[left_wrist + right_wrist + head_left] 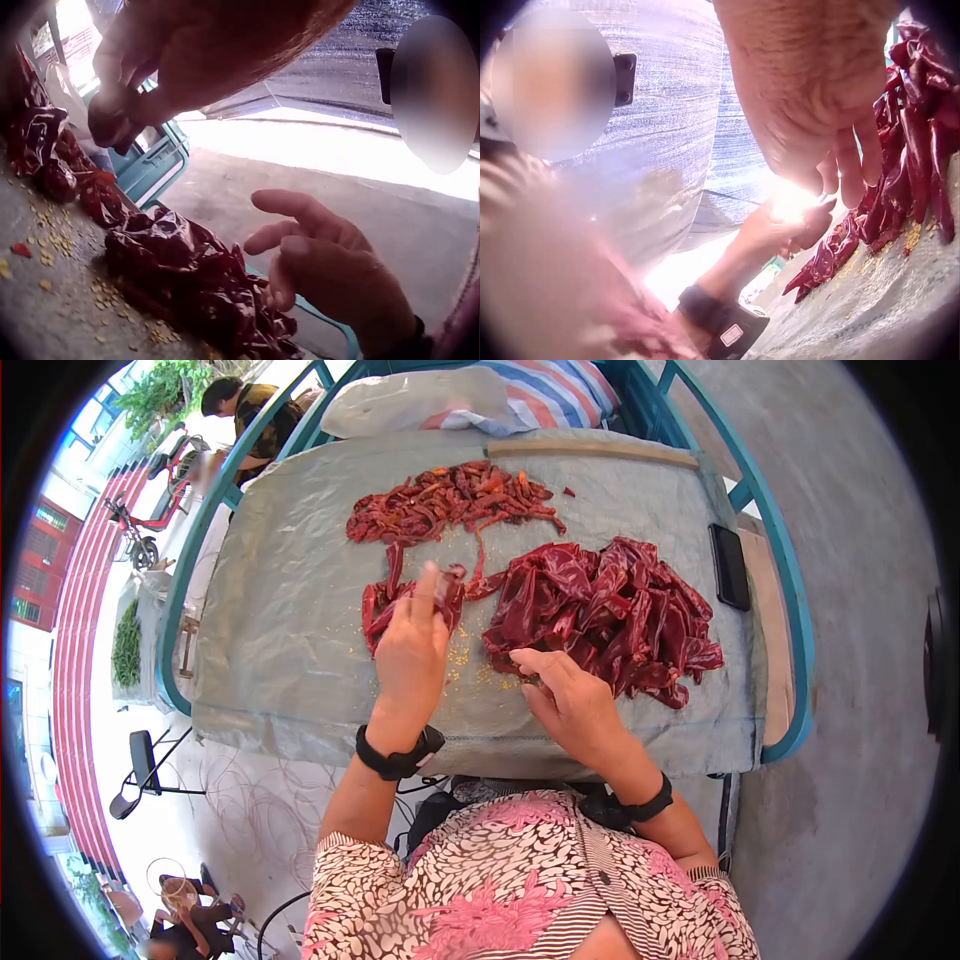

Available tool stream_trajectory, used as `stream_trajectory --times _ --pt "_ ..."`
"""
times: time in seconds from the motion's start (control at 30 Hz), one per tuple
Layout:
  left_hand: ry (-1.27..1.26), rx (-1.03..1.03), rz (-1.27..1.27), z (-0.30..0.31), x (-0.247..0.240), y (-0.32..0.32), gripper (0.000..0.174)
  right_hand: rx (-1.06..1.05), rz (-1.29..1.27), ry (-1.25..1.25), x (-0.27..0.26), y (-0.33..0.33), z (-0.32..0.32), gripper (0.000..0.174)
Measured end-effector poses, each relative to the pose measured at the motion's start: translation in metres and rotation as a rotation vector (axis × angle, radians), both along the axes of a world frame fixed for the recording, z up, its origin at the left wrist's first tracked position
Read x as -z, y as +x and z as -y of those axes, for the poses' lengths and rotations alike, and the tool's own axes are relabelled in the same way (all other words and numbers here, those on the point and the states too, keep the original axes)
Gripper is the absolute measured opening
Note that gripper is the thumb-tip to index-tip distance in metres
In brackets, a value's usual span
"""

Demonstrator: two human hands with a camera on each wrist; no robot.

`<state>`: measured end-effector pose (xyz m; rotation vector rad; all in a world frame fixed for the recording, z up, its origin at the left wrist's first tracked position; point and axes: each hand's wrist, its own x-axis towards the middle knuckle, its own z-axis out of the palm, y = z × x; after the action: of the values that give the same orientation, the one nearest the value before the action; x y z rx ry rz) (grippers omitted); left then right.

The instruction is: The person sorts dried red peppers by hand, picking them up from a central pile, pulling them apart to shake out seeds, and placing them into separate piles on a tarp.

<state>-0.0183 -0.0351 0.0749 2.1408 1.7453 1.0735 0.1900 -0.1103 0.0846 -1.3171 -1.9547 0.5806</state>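
The left hand [412, 655] is over a small group of flattened dark red peppers [376, 610]. In the left wrist view its fingers and thumb pinch a dark red pepper piece [127, 141]. The right hand [580, 710], fingers apart and loosely bent, hovers by the near left edge of a large heap of glossy red peppers [600, 610] and holds nothing visible. The left wrist view also shows the right hand [330, 270] above the heap. Farther back lies a pile of smaller, orange-red pepper pieces [450, 500]. Yellow seeds [458, 655] are scattered between the hands.
A grey sheet [270, 600] covers the cart bed, bordered by teal rails [790, 600]. A black phone [729, 567] lies at the right edge. Sacks [420, 402] rest at the back. One person [255, 415] is beyond the left rail, another [190, 920] at lower left.
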Motion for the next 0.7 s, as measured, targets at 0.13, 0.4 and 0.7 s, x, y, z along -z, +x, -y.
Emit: stream_trajectory --times 0.13,0.4,0.7 --pt "0.012 0.016 0.027 -0.002 0.007 0.003 0.061 0.001 -0.072 0.019 -0.001 0.01 -0.005 0.047" --pt "-0.711 0.124 0.571 0.035 -0.024 0.048 0.045 -0.056 0.104 0.098 -0.001 0.012 -0.026 0.054" --pt "-0.756 0.245 0.777 0.028 -0.002 0.005 0.033 -0.089 -0.049 0.155 0.021 -0.005 -0.037 0.046"
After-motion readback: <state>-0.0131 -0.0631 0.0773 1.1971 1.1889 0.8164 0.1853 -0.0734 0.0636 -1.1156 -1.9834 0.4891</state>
